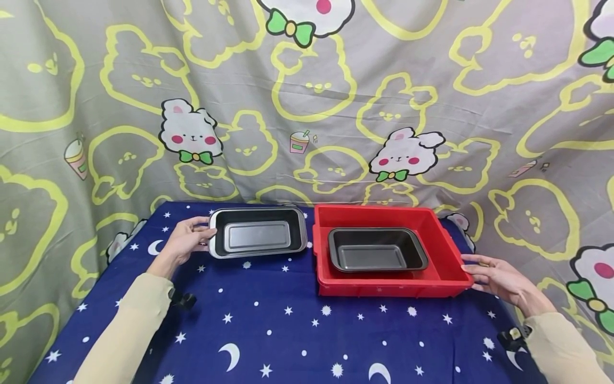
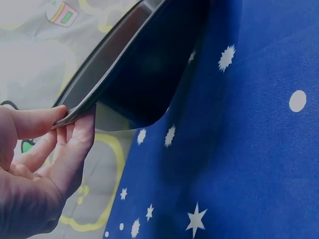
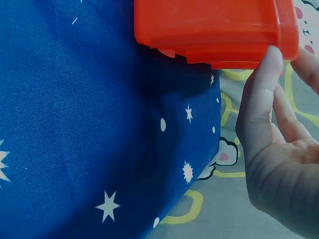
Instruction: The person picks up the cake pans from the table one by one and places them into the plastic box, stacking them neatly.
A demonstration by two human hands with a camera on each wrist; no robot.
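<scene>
A dark loaf pan (image 1: pixel 257 234) with a shiny rim is at the left of the table, and my left hand (image 1: pixel 189 240) pinches its left end. In the left wrist view, the thumb lies on the rim of the loaf pan (image 2: pixel 124 55) and the fingers are beneath it. A second dark loaf pan (image 1: pixel 371 256) sits inside a red plastic bin (image 1: pixel 384 288) to the right. At the bin's right end my right hand (image 1: pixel 503 277) holds the edge. The right wrist view has the fingers (image 3: pixel 261 89) against the red bin (image 3: pixel 214 30); the thumb is partly cut off.
A blue cloth (image 1: pixel 288 341) with white stars and moons covers the table. Behind it hangs a grey curtain (image 1: pixel 336 133) with yellow outlines and rabbit prints. The red bin stands close to the table's back and right edges.
</scene>
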